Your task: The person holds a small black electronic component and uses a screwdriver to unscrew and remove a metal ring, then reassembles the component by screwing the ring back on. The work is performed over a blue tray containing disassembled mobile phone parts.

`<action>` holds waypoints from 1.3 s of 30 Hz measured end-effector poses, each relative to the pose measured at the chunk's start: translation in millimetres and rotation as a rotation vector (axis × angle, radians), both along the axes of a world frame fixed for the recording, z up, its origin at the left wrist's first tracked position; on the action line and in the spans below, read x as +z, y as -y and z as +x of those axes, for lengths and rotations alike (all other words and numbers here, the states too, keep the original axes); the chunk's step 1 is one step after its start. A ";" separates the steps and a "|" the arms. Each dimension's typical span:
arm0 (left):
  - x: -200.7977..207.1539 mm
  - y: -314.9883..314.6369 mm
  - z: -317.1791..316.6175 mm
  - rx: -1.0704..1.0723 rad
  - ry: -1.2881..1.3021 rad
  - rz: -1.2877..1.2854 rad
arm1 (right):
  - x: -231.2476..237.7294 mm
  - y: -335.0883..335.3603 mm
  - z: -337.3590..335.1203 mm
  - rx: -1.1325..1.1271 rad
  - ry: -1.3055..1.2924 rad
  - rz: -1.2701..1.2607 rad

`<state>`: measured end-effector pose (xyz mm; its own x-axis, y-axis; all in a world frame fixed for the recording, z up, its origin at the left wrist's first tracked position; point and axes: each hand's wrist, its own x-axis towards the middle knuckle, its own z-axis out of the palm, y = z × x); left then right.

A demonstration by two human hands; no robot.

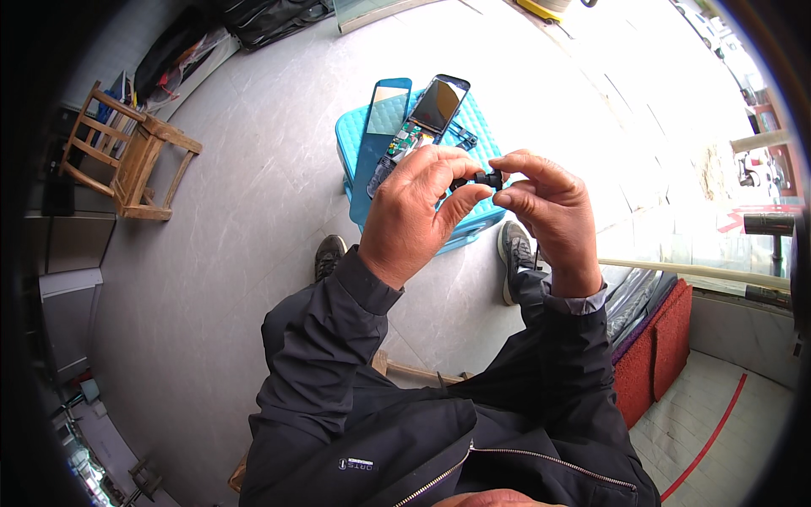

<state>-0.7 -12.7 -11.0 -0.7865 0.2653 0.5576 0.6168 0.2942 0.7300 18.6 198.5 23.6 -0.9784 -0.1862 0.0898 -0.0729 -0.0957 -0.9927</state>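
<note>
Above a light-blue plastic stool (348,135), both my hands meet around a small black cylindrical part (487,179). My left hand (412,209) pinches its left end between thumb and fingers. The fingertips of my right hand (551,207) close on its right end. Beneath them, an opened electronic device lies on the stool, with a dark glossy screen (441,100) at its far end and a green circuit board (405,139) nearer. A long dark-blue panel (372,156) lies to its left. Some small black pieces (462,133) rest to the right; my hands partly hide the device.
My shoes (515,249) stand on either side of the stool on the grey tiled floor (228,253). A wooden chair (139,165) is at the left. Red mats (650,363) and plastic-wrapped rolls are stacked at the right, beside a metal rail (701,270).
</note>
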 end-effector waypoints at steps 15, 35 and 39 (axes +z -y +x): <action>2.3 -0.8 -0.4 -0.043 0.029 0.038 | -1.7 -0.9 -1.0 0.046 -0.060 -0.024; 9.6 2.0 2.3 -0.093 0.170 0.085 | 0.0 0.6 0.8 -0.008 -0.043 0.026; 7.3 0.9 0.8 -0.077 0.126 0.076 | -0.3 0.5 1.0 -0.031 -0.026 0.073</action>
<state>0.2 -13.6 -3.7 -0.8305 0.2888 0.4764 0.5375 0.1908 0.8214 19.6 198.0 23.3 -0.9813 -0.1626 0.1026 -0.1005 -0.0209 -0.9947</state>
